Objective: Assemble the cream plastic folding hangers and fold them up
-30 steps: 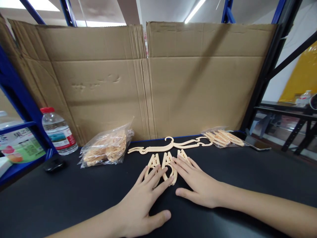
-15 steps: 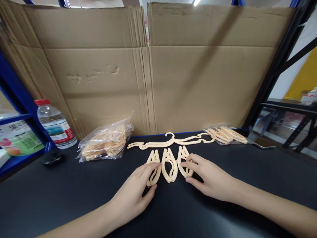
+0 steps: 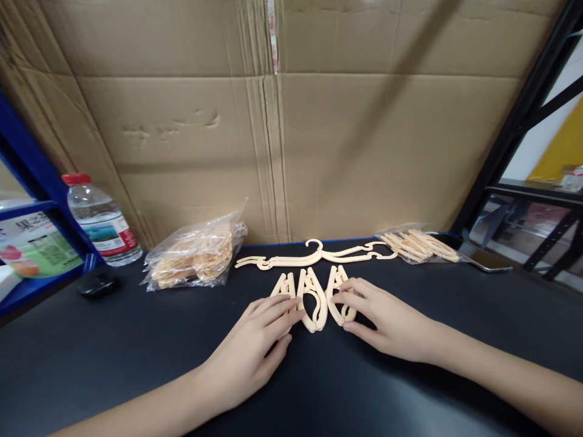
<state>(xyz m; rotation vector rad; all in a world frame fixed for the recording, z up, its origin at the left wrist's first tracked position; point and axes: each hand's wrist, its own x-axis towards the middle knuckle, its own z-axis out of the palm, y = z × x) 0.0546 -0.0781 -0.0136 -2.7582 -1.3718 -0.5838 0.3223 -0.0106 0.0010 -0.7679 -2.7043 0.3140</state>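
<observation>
Three folded cream plastic hangers lie side by side on the black table (image 3: 150,346). My left hand (image 3: 255,340) rests over the left folded hanger (image 3: 285,284) with its fingers stretched out, hiding the lower part. The fingertips reach the edge of the middle folded hanger (image 3: 322,309). My right hand (image 3: 387,315) has fingers and thumb about the right folded hanger (image 3: 334,282), partly covering it. Behind them lies an unfolded hanger (image 3: 291,261), its hook pointing away from me.
A clear bag of cream hangers (image 3: 195,255) sits left and another bag (image 3: 416,244) right, near a phone (image 3: 489,260). A water bottle (image 3: 104,224) and a black mouse-like object (image 3: 97,285) are at far left. Cardboard (image 3: 191,139) walls off the back.
My left hand's fingers have slid forward and right, covering more of the left folded hanger. My right hand stays at the right one. The view has tipped slightly down.
</observation>
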